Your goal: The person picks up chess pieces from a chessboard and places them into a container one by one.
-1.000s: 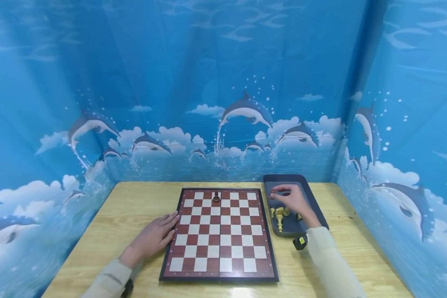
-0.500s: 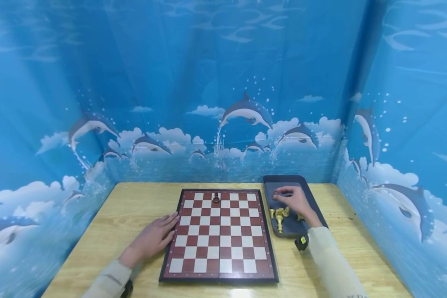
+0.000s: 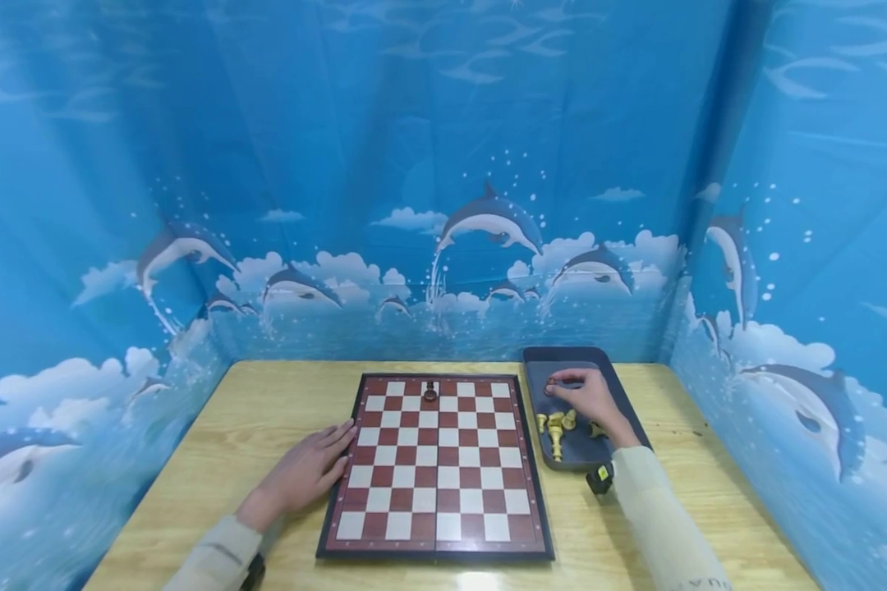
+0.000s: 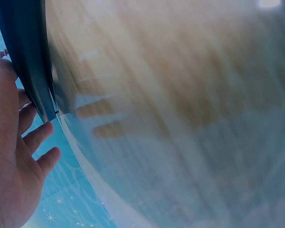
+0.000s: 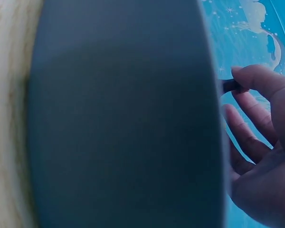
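My left hand (image 3: 303, 468) lies with extended fingers against the left edge of the red-and-white chessboard (image 3: 447, 552); the left wrist view shows those fingers (image 4: 40, 137) beside the board's dark side. Over the far left part of the dark grey tray (image 3: 639, 423), my right hand (image 3: 587, 400) pinches a dark reddish-brown chess piece (image 3: 550, 382) between thumb and fingertips. Its kind cannot be made out. In the right wrist view part of that piece (image 5: 231, 86) shows past the tray's wall. A dark chess piece (image 3: 430, 394) stands upright at the board's far side, left of the fold.
Several pale yellow chess pieces (image 3: 557, 435) lie in the near part of the tray, right of the board. Both rest on a wooden table (image 3: 281, 402). Blue dolphin-print curtains (image 3: 384, 164) enclose its back and sides. Small dark specks (image 3: 697, 432) lie right of the tray.
My right hand has shifted slightly right over the tray, with the dark piece still pinched. The left hand and the piece on the board have stayed put.
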